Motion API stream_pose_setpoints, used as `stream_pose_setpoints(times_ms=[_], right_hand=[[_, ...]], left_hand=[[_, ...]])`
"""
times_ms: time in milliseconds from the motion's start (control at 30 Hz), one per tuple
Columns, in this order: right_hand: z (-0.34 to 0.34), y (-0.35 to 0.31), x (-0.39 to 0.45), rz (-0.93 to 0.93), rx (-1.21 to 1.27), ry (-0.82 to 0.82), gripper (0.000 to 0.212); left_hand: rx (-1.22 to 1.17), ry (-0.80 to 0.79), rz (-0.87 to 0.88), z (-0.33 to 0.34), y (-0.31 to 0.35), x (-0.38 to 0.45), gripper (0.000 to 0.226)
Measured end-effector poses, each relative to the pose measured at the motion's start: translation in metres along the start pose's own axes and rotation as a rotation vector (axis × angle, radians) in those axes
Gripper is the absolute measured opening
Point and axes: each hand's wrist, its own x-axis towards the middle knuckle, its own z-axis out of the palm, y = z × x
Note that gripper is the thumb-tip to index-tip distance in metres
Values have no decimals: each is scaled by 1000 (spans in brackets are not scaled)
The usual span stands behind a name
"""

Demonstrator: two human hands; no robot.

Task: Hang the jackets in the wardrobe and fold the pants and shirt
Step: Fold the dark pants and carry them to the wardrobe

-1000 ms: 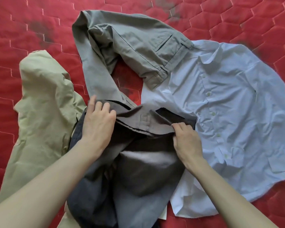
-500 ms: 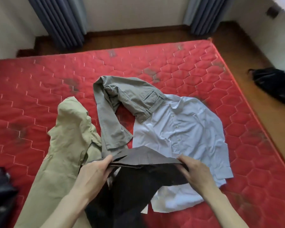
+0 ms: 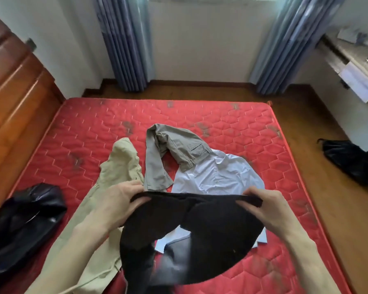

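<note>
Dark pants (image 3: 191,230) held up over red mattress (image 3: 83,128), waistband stretched between left hand (image 3: 117,204) and right hand (image 3: 270,211), both gripping. Behind: beige jacket (image 3: 117,166), grey pants (image 3: 164,153), white shirt (image 3: 219,177) on mattress. No legible labels.

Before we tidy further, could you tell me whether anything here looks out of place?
Yes: a black leather jacket lies crumpled on the wooden floor right of the red quilted mattress, away from the other clothes. The mattress also shows dark smudges.
</note>
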Motion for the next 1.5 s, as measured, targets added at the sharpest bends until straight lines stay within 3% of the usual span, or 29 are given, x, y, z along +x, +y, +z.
stream_pose_setpoints(times_ms=[100,167,300,367,600,700,867,1167,1267,1367,1500], right_hand=[[-30,-7,-5,-31,108,102,18],[-50,-18,-2,-61,165,167,13],[-92,-54,16,-145,193,247,9],[-119,-78,34,-199,177,280,2],[-231,-167,105,-247,99,432,16],[-259,-209,103,-269,113,557,14],[-223,-255,68,-338,270,687,19],[-129,-288,39,-369,549,683,12],[-118,-292,41,-331,732,664,27],[-111,-298,39,-249,1011,552,53],[-107,-302,37,-176,1195,550,53]], left_hand=[[150,13,-53,-30,20,-10,41],[118,65,-71,-50,31,-12,53],[-138,54,-66,-99,53,2,41],[-272,13,-71,-130,67,21,48],[-518,93,-84,-233,136,89,54],[-679,129,-36,-255,171,101,45],[-768,250,45,-235,222,94,42],[-844,340,154,-187,259,75,20],[-879,366,162,-185,255,74,19],[-926,370,182,-184,251,69,27],[-1001,227,297,-179,244,55,47]])
